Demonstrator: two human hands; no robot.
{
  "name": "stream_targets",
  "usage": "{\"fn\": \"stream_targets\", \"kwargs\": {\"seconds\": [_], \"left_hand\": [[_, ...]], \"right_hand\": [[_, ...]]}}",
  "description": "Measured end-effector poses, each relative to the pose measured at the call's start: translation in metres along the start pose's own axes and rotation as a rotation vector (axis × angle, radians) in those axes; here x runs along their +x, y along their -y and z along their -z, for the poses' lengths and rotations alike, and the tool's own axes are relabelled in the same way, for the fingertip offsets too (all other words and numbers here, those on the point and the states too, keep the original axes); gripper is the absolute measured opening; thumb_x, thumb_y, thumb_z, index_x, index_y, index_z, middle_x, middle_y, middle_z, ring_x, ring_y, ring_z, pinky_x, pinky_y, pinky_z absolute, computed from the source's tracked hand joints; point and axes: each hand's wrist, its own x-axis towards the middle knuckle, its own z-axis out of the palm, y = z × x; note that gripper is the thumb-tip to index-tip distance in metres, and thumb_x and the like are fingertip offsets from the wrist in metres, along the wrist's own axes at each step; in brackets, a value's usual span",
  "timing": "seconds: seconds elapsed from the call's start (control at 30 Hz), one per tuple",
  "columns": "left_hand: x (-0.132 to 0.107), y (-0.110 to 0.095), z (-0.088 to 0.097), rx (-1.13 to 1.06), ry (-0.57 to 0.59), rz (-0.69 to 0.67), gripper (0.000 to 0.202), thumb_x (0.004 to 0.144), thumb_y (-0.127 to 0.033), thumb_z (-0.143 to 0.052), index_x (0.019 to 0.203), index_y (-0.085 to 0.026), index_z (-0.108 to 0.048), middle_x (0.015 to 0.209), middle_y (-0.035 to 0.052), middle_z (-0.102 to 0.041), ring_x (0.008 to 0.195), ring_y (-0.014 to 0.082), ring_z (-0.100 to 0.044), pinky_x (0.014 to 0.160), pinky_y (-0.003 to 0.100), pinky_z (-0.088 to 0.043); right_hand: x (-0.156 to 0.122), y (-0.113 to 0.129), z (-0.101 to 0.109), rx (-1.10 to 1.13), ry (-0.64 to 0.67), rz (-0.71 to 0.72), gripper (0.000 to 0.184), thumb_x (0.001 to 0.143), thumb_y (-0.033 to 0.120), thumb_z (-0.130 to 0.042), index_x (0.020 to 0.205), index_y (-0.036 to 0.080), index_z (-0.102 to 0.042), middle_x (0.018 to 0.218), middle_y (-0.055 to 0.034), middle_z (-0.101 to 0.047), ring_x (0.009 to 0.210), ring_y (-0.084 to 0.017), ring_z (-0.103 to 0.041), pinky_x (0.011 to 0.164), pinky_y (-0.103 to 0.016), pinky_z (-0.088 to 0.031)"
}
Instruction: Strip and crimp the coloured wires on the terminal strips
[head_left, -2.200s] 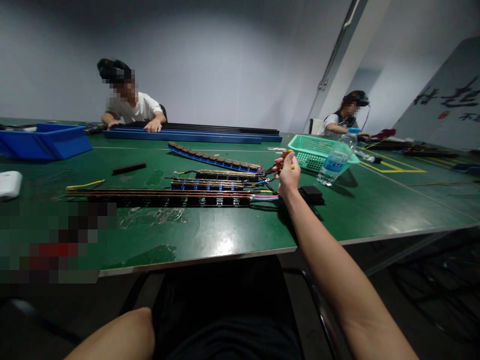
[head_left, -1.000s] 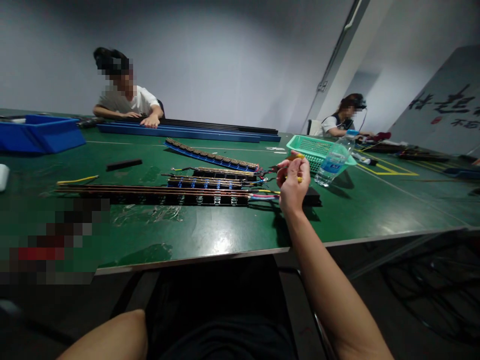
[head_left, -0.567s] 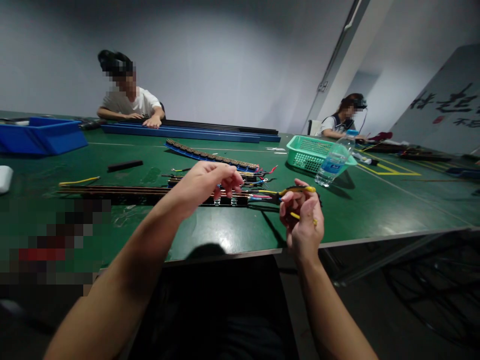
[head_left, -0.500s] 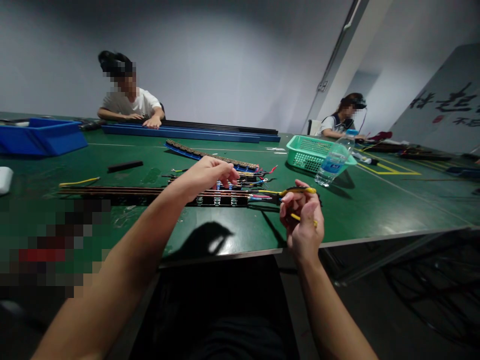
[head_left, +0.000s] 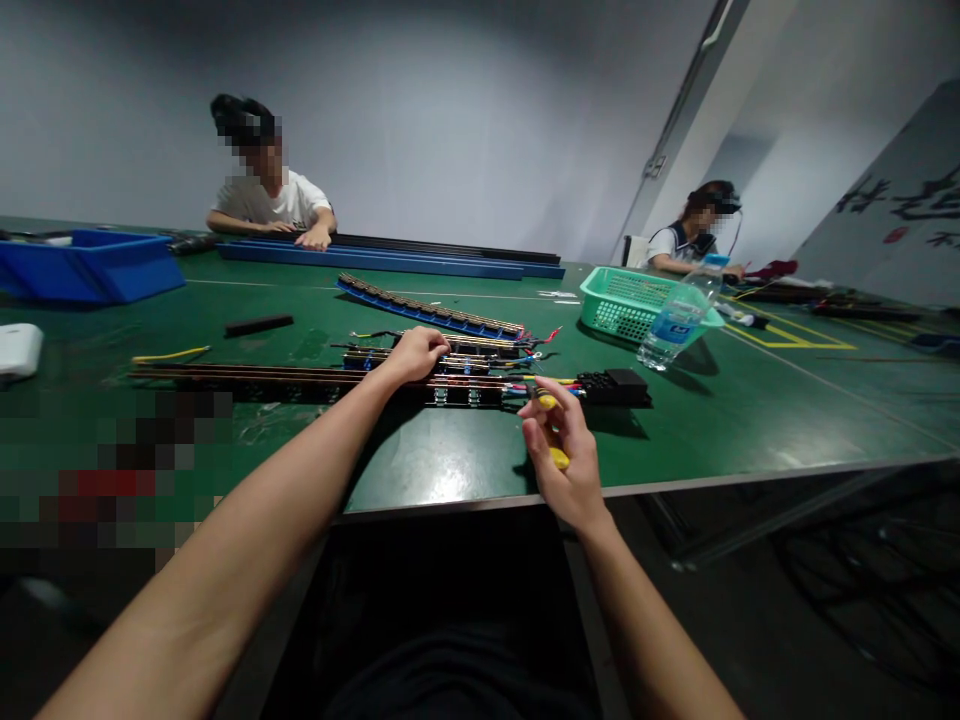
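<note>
My left hand rests curled on a long brown and black rail strip lying across the green table. Its fingers press the strip near the shorter strips with blue clips. My right hand is closed round yellow-handled pliers, whose jaws point at the coloured wires at the strip's right end. A black connector block lies just right of those wires.
A green mesh basket and a water bottle stand at the right. A blue bin and a white object sit at the left. Long blue rails lie before a seated person; another person sits far right.
My left arm came up from my lap and its hand landed on the strip. My right hand drew back towards me and to the left with the pliers.
</note>
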Motion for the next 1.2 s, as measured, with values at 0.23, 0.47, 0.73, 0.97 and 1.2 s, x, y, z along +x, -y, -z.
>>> {"fn": "stream_targets", "kwargs": {"seconds": [0.23, 0.47, 0.73, 0.97, 1.2], "left_hand": [[0.003, 0.007, -0.003, 0.024, 0.026, -0.046, 0.020, 0.089, -0.022, -0.055, 0.085, -0.017, -0.074, 0.092, 0.0075, -0.076, 0.087, 0.0219, -0.068, 0.082, 0.030, -0.050], [0.001, 0.008, -0.004, 0.053, -0.001, -0.071, 0.018, 0.091, -0.021, -0.053, 0.088, -0.018, -0.069, 0.093, 0.0077, -0.074, 0.088, 0.0217, -0.066, 0.084, 0.031, -0.049], [-0.001, 0.005, -0.002, 0.043, 0.008, -0.067, 0.018, 0.091, -0.020, -0.053, 0.092, -0.017, -0.070, 0.098, 0.0092, -0.074, 0.092, 0.0225, -0.066, 0.088, 0.033, -0.050], [0.001, 0.007, -0.003, 0.011, -0.003, -0.049, 0.015, 0.088, -0.018, -0.055, 0.090, -0.017, -0.071, 0.098, 0.0087, -0.074, 0.094, 0.0234, -0.068, 0.091, 0.033, -0.050], [0.001, 0.007, -0.003, 0.049, -0.003, -0.045, 0.015, 0.087, -0.016, -0.055, 0.088, -0.018, -0.070, 0.098, 0.0079, -0.074, 0.093, 0.0231, -0.068, 0.089, 0.033, -0.052]], "right_hand": [[0.000, -0.001, -0.001, -0.359, 0.325, 0.196, 0.054, 0.087, 0.011, -0.052, 0.140, 0.025, -0.055, 0.072, 0.0014, -0.058, 0.058, -0.014, -0.050, 0.062, -0.026, -0.045], [0.000, 0.000, 0.001, -0.347, 0.463, 0.103, 0.062, 0.083, 0.009, -0.054, 0.141, 0.027, -0.046, 0.077, 0.0017, -0.056, 0.065, -0.015, -0.053, 0.066, -0.028, -0.045], [0.005, 0.009, 0.005, 0.039, 0.391, -0.130, 0.053, 0.079, 0.021, -0.072, 0.124, 0.027, -0.045, 0.095, -0.0001, -0.065, 0.070, -0.012, -0.055, 0.066, -0.026, -0.048], [0.012, -0.002, -0.001, 0.394, -0.030, -0.419, 0.044, 0.080, 0.054, -0.074, 0.090, 0.024, -0.044, 0.060, 0.0072, -0.061, 0.047, -0.008, -0.048, 0.046, -0.018, -0.038], [0.016, 0.009, -0.010, 0.601, -0.330, -0.555, 0.052, 0.077, 0.070, -0.069, 0.086, 0.025, -0.044, 0.052, 0.0109, -0.051, 0.043, -0.007, -0.044, 0.047, -0.019, -0.042]]}}
